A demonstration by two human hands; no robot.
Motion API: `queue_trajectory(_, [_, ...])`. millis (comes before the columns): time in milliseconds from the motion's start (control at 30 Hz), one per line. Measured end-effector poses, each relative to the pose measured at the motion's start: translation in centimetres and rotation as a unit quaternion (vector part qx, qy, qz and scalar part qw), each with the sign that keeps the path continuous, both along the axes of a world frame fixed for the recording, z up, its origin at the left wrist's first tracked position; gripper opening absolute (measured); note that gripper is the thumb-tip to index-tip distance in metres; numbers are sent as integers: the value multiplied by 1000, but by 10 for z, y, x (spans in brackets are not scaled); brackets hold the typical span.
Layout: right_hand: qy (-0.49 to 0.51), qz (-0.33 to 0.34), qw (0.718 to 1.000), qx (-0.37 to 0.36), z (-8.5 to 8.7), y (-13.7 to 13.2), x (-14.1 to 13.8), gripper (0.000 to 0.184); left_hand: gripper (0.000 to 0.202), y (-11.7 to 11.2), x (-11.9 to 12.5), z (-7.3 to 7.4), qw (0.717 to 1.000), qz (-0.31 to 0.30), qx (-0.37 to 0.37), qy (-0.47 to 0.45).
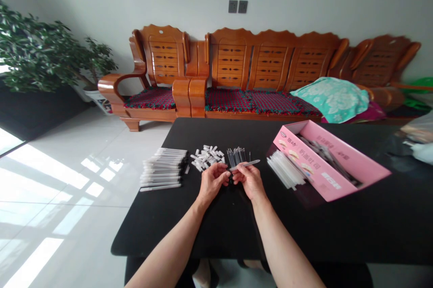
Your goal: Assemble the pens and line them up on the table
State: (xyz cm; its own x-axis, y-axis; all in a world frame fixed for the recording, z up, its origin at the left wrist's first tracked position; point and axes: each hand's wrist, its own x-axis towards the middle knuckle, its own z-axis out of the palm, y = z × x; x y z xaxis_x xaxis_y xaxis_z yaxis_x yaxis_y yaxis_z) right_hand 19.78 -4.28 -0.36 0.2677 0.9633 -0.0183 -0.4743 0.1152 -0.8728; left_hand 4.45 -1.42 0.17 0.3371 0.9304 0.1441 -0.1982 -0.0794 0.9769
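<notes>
In my right hand [249,181] a pen [250,163] with a pale, see-through barrel is gripped, its tip pointing right. My left hand [213,180] is closed in a pinch at the pen's left end; what its fingers hold is hidden. Just beyond my hands lies a bunch of dark pen refills [236,155]. A pile of small white pen caps [207,156] is beyond my left hand. Farther left, pens [161,169] with dark ends lie side by side in a stack. To the right of my right hand are several clear, whitish pen barrels [284,169].
A pink cardboard box [333,186] holding dark, slender items stands on the black table [230,225] at right. A plastic bag [421,141] lies at the far right. Behind the table is a wooden sofa [233,60]; potted plants [50,56] stand at left.
</notes>
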Motion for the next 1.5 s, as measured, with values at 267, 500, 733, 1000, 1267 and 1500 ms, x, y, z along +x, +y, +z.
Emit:
queue_trajectory(267, [7, 10, 1000, -5, 0, 0, -2, 28, 36, -1, -3, -1, 993, 11, 41, 109])
queue_trajectory(500, [-2, 12, 1000, -1, -1, 0, -2, 26, 37, -1, -3, 1, 994, 33, 43, 94])
queue_trajectory(733, [4, 12, 1000, -2, -1, 0, -1, 27, 32, -1, -3, 3, 987, 40, 70, 139])
queue_trajectory(1000, [0, 12, 1000, 0, 1, -1, -2, 25, 34, -2, -5, 0, 989, 40, 66, 126])
queue_trajectory(1267, [1, 14, 1000, 0, 0, 0, -2, 24, 34, 0, -4, -2, 991, 53, 61, 110])
queue_trajectory(1500, [-1, 19, 1000, -3, 0, -1, -2, 24, 40, -2, -6, 2, 985, 35, 83, 146])
